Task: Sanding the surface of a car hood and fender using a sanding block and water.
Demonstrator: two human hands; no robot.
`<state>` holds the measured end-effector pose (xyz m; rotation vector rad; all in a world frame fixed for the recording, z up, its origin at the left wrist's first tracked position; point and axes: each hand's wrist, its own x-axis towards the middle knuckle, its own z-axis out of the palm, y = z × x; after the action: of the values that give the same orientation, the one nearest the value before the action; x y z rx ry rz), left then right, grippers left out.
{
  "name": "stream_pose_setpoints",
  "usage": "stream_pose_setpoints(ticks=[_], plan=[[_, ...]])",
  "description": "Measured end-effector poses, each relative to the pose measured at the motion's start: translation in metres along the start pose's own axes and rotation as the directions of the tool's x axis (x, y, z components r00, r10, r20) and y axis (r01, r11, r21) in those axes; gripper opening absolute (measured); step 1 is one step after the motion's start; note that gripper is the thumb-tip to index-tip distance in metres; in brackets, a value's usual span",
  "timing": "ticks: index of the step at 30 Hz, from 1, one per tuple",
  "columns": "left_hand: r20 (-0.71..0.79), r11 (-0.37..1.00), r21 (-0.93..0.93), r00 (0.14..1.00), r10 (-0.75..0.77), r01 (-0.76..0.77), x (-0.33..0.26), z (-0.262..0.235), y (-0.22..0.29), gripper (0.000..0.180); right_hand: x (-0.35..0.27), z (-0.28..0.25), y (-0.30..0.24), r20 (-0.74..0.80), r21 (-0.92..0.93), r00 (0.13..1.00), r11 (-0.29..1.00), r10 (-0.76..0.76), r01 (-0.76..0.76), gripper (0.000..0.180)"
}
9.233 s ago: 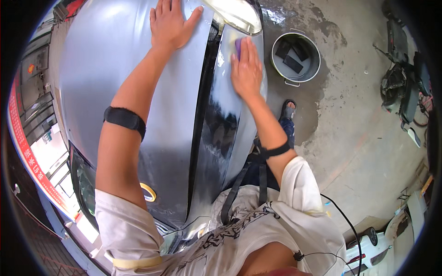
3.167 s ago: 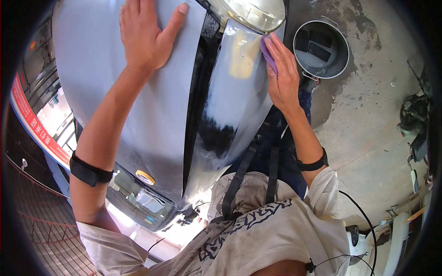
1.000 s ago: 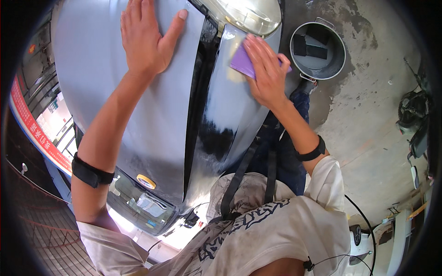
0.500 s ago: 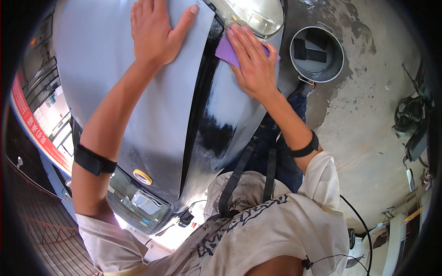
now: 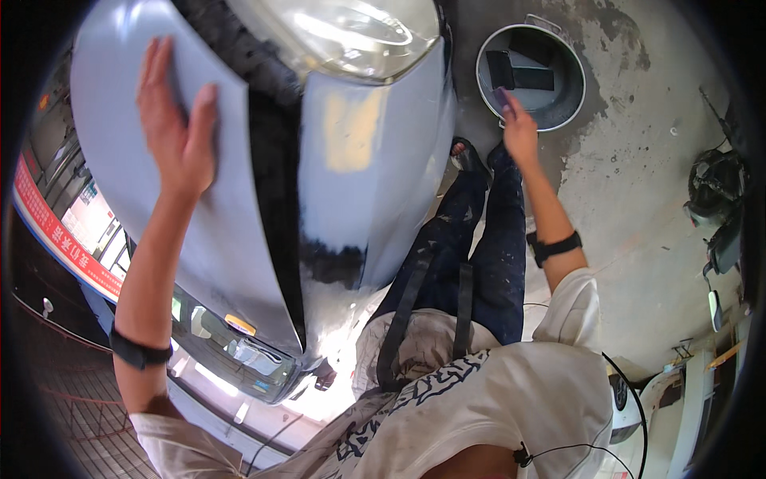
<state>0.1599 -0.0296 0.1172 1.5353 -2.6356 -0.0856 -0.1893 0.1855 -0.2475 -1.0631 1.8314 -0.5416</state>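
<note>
My left hand (image 5: 175,132) lies open and flat on the grey car hood (image 5: 215,239), thumb spread from the fingers. At the near rim of a round metal bucket (image 5: 581,94), my right hand (image 5: 520,137) is closed on a purple sanding pad (image 5: 501,97), which shows only as a thin dark edge. Black blocks (image 5: 533,78) lie inside the bucket in cloudy liquid. Between my hands is the grey fender (image 5: 343,211), which carries a pale yellow filler patch (image 5: 349,136) below the clear headlight (image 5: 359,40).
A yellow tape roll (image 5: 240,325) rests on the hood near the windshield. My legs and sandalled foot (image 5: 469,156) stand between the car and the bucket. A wet patch darkens the concrete floor (image 5: 622,199). A black scooter-like object (image 5: 710,191) stands at the far right.
My right hand has left the fender and moved right to the bucket with the purple sanding pad, uncovering the yellow patch. My left hand stays on the hood while the view has shifted.
</note>
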Motion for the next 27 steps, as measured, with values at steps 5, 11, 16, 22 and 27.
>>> stream_pose_setpoints(ticks=[5, 11, 16, 22, 27], plan=[[0.09, 0.999, -0.036, 0.996, 0.027, -0.024, -0.011, 0.011, -0.019, 0.067, 0.131, 0.042, 0.177, 0.064, 0.153, 0.961, 0.949, 0.268, -0.275, 0.038], [0.267, 0.993, 0.062, 0.957, -0.109, 0.096, -0.013, -0.01, -0.01, 0.064, 0.226, 0.103, 0.229, 0.421, 0.414, 0.843, 0.756, 0.334, -0.506, 0.032], [0.316, 0.993, 0.091, 0.943, -0.102, 0.077, -0.004, 0.015, -0.01, 0.062, 0.267, 0.111, 0.267, 0.397, 0.222, 0.8, 0.799, 0.45, -0.559, 0.03], [0.333, 0.982, 0.186, 0.942, -0.037, -0.027, -0.004, -0.03, -0.012, 0.062, 0.19, 0.082, 0.166, 0.571, 0.571, 0.774, 0.544, 0.274, -0.615, 0.032], [0.01, 0.988, -0.155, 1.0, 0.017, -0.016, -0.003, 0.028, -0.015, 0.062, 0.055, -0.031, -0.016, 0.286, 0.612, 0.938, 0.715, 0.198, -0.337, 0.041]])
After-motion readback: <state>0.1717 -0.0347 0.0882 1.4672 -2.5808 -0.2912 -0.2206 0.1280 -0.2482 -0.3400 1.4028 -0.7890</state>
